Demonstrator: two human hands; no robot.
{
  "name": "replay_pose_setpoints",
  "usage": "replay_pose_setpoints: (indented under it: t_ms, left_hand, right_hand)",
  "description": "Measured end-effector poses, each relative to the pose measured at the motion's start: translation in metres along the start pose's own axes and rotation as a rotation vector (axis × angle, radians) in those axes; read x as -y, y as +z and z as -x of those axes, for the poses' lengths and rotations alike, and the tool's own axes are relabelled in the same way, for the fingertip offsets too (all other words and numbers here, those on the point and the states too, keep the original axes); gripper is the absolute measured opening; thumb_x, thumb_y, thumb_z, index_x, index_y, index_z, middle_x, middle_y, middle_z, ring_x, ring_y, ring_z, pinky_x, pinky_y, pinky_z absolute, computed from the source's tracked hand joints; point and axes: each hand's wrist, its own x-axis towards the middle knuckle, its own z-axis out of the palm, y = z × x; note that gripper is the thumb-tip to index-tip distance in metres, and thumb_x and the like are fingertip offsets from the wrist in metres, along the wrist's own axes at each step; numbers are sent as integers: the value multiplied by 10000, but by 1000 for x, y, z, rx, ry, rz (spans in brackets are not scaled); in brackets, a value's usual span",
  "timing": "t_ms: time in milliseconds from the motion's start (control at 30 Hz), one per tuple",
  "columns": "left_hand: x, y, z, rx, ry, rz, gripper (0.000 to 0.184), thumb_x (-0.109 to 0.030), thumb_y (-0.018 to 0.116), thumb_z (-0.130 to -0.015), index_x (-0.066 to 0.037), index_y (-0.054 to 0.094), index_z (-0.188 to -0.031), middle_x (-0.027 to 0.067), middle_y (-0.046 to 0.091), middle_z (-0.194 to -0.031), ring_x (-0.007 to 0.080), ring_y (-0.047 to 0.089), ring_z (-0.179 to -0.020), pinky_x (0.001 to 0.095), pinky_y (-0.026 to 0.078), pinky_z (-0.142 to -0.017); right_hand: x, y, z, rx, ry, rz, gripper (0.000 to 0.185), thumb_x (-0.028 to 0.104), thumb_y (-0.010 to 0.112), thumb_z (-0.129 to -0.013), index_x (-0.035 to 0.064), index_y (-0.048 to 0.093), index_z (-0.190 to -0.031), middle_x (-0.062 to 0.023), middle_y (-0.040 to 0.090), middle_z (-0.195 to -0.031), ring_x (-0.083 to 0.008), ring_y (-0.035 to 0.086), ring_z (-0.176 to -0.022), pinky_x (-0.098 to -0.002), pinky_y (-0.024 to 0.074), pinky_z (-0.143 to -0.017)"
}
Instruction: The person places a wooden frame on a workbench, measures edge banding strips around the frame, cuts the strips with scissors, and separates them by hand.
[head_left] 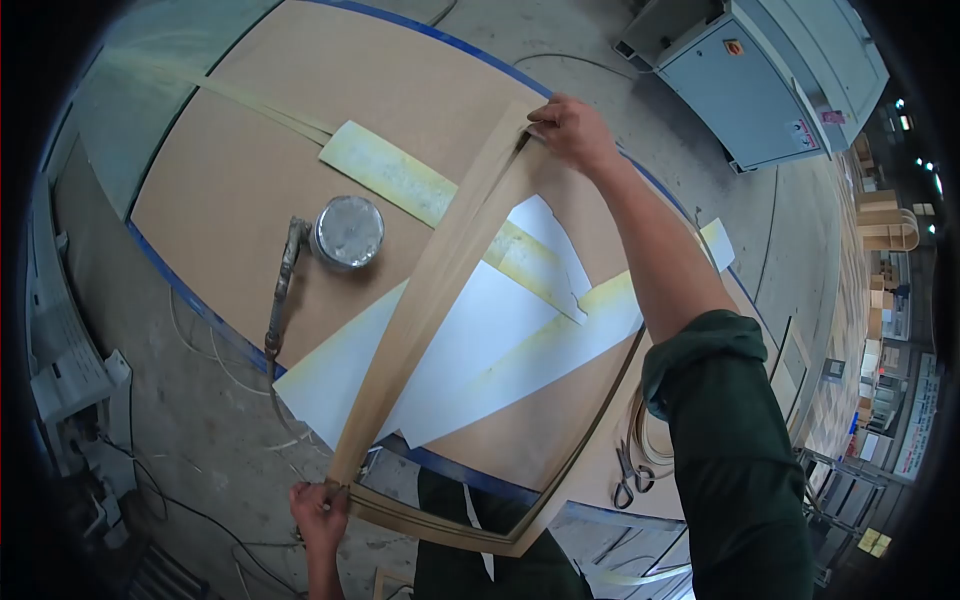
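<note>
A long wooden frame (pixel 440 280) lies slantwise over the table, its wide flat side facing up and a curved, narrower side running along the near edge. My right hand (pixel 575 130) is closed at the far end of the flat side, fingertips pinched on its edge. At the near corner my left hand (pixel 320 508) grips the frame with bent fingers. White sheets (pixel 470 350) with yellowish stains lie beneath it. To the left stands a spray gun cup (pixel 348 232), metal and smeared, with its handle and hose beside it.
The brown tabletop (pixel 230 150) has a blue edge. A yellow-stained strip (pixel 390 172) lies on it. Scissors (pixel 630 475) and a coil of edging (pixel 652 430) rest at the right. A grey cabinet (pixel 745 90) stands beyond; cables cross the floor.
</note>
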Motion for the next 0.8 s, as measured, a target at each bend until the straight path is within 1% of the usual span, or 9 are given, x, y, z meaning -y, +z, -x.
replay_pose_setpoints:
  t_ms: [100, 200, 367, 467, 533, 600, 667, 733, 800]
  left_hand:
    - [-2, 0, -1, 3, -15, 19, 100, -56, 757, -673, -62, 659, -694, 75, 599, -622, 276, 560, -622, 391, 420, -800]
    - [3, 0, 0, 14, -27, 19, 101, -52, 758, -674, -61, 660, -694, 77, 609, -626, 276, 564, -619, 392, 423, -809]
    - [0, -1, -1, 0, -53, 29, 109, -65, 765, -665, -57, 659, -688, 84, 609, -626, 288, 566, -620, 403, 427, -818]
    - [-12, -12, -11, 141, -94, -51, 128, -117, 766, -677, -56, 673, -742, 92, 616, -626, 302, 597, -645, 415, 432, -825]
    - [-49, -28, -29, 637, -72, -587, 188, -179, 772, -691, -61, 668, -795, 104, 647, -677, 319, 627, -677, 435, 437, -818]
    - [-112, -38, -72, 655, 154, -474, 227, -220, 767, -734, -65, 648, -848, 108, 661, -743, 322, 647, -694, 424, 446, -773]
    - [-178, -18, -120, 402, 322, -183, 262, -169, 780, -712, -68, 656, -919, 140, 619, -718, 320, 634, -713, 406, 442, -632]
    - [-249, -5, -176, 172, 610, -96, 219, -178, 781, -727, -75, 632, -850, 126, 592, -743, 312, 597, -685, 417, 416, -598]
    - [-286, 40, -244, 17, 829, 45, 125, -173, 685, -803, -86, 600, -777, 87, 533, -729, 276, 560, -721, 427, 411, -687]
  right_hand:
    - [-2, 8, -8, 34, 187, -12, 198, 229, 740, -816, 154, 782, -995, -56, 718, -1032, -271, 671, -984, -383, 536, -843]
    - [-1, 10, -8, 1, 159, -24, 195, 170, 709, -823, 98, 770, -993, -99, 720, -969, -299, 685, -910, -381, 537, -812]
    - [5, 11, -14, 102, 241, 68, 188, 213, 702, -819, 140, 782, -972, -58, 715, -989, -272, 678, -940, -372, 539, -815]
    - [4, 15, -16, 95, 208, 120, 172, 223, 707, -811, 162, 787, -951, -27, 708, -985, -251, 670, -959, -363, 541, -809]
    - [2, 17, -14, 80, 198, 153, 161, 222, 712, -805, 168, 788, -937, -13, 705, -979, -241, 665, -969, -358, 542, -803]
    - [0, 20, -14, 56, 180, 169, 136, 225, 718, -794, 174, 784, -901, 8, 702, -958, -228, 658, -977, -355, 544, -801]
    - [1, 20, -11, 43, 160, 166, 127, 222, 718, -790, 177, 783, -889, 17, 703, -954, -224, 654, -984, -354, 545, -798]
    - [-1, 24, -10, -25, 118, 175, 72, 243, 749, -759, 215, 776, -819, 45, 709, -895, -197, 661, -964, -363, 555, -788]
    - [-8, 30, -9, -46, 103, 173, 68, 245, 746, -760, 217, 775, -815, 48, 707, -898, -194, 656, -976, -360, 556, -787]
